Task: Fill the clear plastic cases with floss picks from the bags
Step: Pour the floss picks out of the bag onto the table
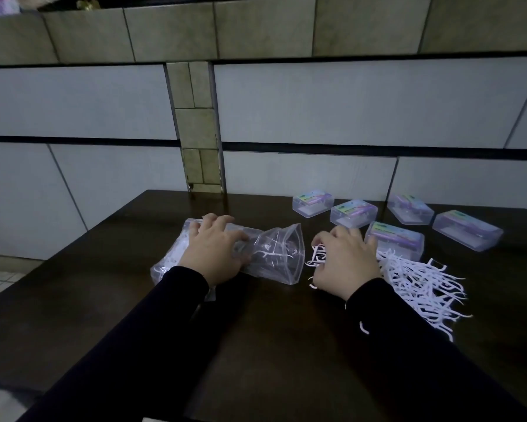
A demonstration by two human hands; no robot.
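1. Under the left hand [214, 254] lies a clear, crumpled plastic zip bag [274, 254] on the dark wooden table [271, 345], its open mouth pointing toward the right hand [346, 263]; a few white floss picks show through the film.
2. Left hand presses down on the bag's middle, fingers curled over it and squeezing it narrow.
3. Right hand sits on a loose heap of white plastic floss picks [420, 287], fingers bent and spread into the pile; whether it actually pinches any, I cannot tell.
4. Picks fan out to the right of that hand and back beside its dark sleeve [408, 345].
5. Just beyond the right hand's fingertips stands a clear rectangular plastic case with a purple-green label [394, 240], touching the heap.
6. Four more such cases [353, 213] sit farther off, lids closed.
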